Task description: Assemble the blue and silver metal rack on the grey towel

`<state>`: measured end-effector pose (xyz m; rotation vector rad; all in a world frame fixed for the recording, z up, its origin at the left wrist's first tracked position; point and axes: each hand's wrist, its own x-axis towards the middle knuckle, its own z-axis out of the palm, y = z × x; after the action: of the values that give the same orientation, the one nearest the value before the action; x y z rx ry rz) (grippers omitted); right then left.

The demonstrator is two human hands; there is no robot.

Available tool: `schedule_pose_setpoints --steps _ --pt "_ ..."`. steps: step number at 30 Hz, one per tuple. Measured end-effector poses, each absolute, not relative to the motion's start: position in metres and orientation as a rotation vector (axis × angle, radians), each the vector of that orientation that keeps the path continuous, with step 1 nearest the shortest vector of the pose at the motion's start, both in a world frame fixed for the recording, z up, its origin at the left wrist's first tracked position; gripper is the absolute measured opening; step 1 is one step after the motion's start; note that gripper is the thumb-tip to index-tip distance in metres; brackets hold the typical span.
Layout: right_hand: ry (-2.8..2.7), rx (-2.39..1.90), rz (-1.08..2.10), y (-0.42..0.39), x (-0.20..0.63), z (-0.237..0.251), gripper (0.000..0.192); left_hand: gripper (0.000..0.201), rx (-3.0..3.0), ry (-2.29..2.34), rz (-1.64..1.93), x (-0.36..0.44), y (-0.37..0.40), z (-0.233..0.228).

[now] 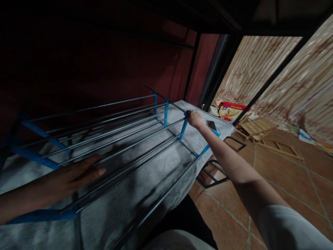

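Observation:
A rack frame of thin grey metal rods point(135, 134) and blue plastic connectors point(165, 113) lies across a grey fleecy cover. My right hand point(195, 119) is closed around a blue corner connector at the frame's far right end, where a rod meets it. At the left, my left hand point(80, 173) reaches over the rods with its fingers stretched out and thumb apart. It is beside or touching one long rod; I cannot tell which. More blue connectors point(39, 158) hold the rods at the left end, partly in shadow.
The grey cover point(145, 180) drapes over the surface's edge. A phone point(211, 125) lies on it by my right forearm. Black metal bars point(214, 175) stand below. Wooden slat pieces point(256, 128) and a red and yellow package point(231, 111) are on the floor side, near a patterned curtain point(293, 83).

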<state>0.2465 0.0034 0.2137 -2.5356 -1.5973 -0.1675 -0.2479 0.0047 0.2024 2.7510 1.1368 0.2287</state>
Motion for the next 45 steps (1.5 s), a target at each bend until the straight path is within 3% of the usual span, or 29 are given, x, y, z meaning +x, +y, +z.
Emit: schedule_pose_setpoints --steps 6,12,18,34,37,41,45 --pt "-1.596 -2.536 -0.156 0.000 0.244 0.214 0.035 0.054 3.083 0.963 0.030 -0.162 -0.008 0.224" --pt "-1.592 -2.541 -0.151 -0.005 0.241 0.215 0.038 0.056 3.538 0.827 0.319 -0.056 -0.032 0.204" --pt "-1.621 -2.511 -0.160 -0.006 0.241 0.214 0.039 0.056 3.568 0.849 0.585 0.000 -0.034 0.186" --pt "-1.628 -2.525 -0.159 -0.004 0.240 0.210 0.036 0.061 3.323 1.144 0.645 -0.006 -0.004 0.159" --pt "-1.620 -2.534 -0.179 -0.005 0.239 0.210 0.036 0.056 3.269 1.260 0.605 -0.013 -0.003 0.164" --pt "-1.615 -2.540 -0.181 -0.005 0.237 0.211 0.036 0.035 3.142 1.429 0.626 -0.029 -0.001 0.171" --pt "-1.611 -2.532 -0.178 -0.005 0.237 0.211 0.037 0.043 3.037 1.636 0.654 -0.051 -0.004 0.172"
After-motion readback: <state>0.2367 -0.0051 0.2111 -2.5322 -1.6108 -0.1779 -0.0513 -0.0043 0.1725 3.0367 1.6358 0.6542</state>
